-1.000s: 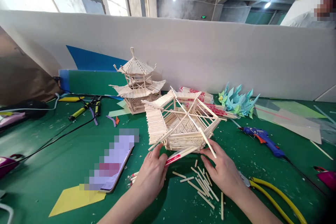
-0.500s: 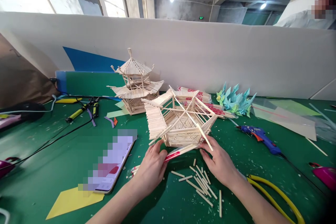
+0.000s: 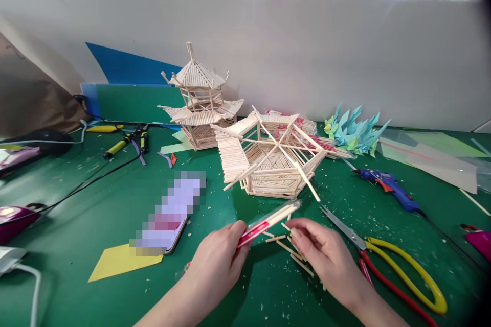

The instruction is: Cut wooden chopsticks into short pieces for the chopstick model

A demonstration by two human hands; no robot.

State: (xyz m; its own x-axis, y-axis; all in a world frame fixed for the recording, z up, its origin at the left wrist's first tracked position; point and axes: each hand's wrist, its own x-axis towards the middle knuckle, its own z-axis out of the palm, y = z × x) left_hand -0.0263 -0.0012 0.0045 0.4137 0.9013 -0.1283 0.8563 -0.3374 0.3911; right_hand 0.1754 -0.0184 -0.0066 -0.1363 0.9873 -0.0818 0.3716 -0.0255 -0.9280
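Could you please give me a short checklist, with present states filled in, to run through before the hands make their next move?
1. Left hand gripping the stick packet: ok.
2. Right hand gripping one of the loose short sticks: cannot tell; the contact is unclear.
3. Stick frame apart from both hands: ok.
4. Its roof fully covered: not ok; bare ribs show on the right.
5. Scissors out of the hands: ok.
6. Glue gun hot: cannot tell.

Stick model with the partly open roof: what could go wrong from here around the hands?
The stick packet in the left hand points toward the stick model and might bump it. The right hand, close to short cut sticks, could scatter them. The scissors lie beside that hand; a sideways sweep might catch them.
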